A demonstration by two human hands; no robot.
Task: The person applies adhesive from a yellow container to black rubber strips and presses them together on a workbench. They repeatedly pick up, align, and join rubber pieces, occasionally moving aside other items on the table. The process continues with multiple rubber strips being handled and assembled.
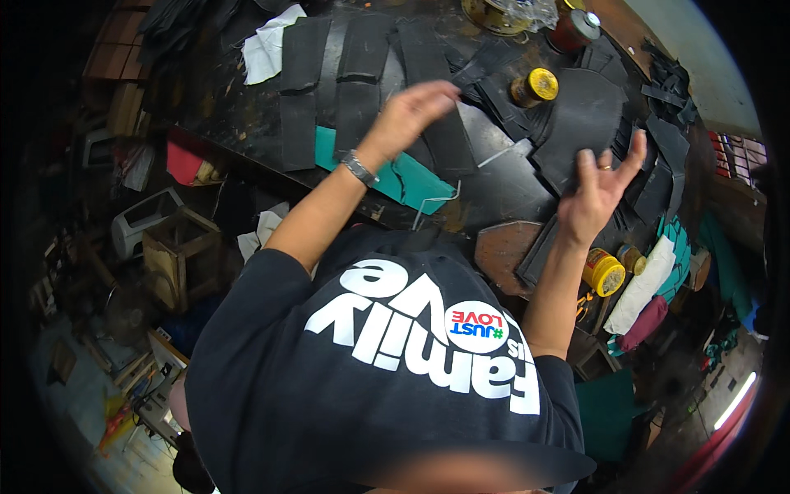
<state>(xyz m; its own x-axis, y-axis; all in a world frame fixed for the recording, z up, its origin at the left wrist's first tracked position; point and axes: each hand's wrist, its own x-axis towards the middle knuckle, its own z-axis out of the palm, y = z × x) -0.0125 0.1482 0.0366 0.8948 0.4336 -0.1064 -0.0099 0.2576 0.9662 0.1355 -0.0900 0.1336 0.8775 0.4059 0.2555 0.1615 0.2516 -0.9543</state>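
My left hand (411,111), with a metal band on its wrist, reaches over a dark workbench (239,123). Its fingers curl onto a long black strip (453,148), one of several flat black cut pieces laid side by side (300,90). My right hand (599,193), wearing a ring, hovers with fingers spread at the near edge of a large rounded black sheet (588,111) and holds nothing. A teal sheet (415,185) lies under the strips near my left forearm.
A yellow-lidded jar (535,86) stands between the hands, and a yellow-lidded tin (603,272) sits by my right forearm. A white-capped jar (576,27) and white cloth (267,49) are at the back. A brown octagonal piece (502,251) lies near; a wooden box (177,255) stands on the floor at left.
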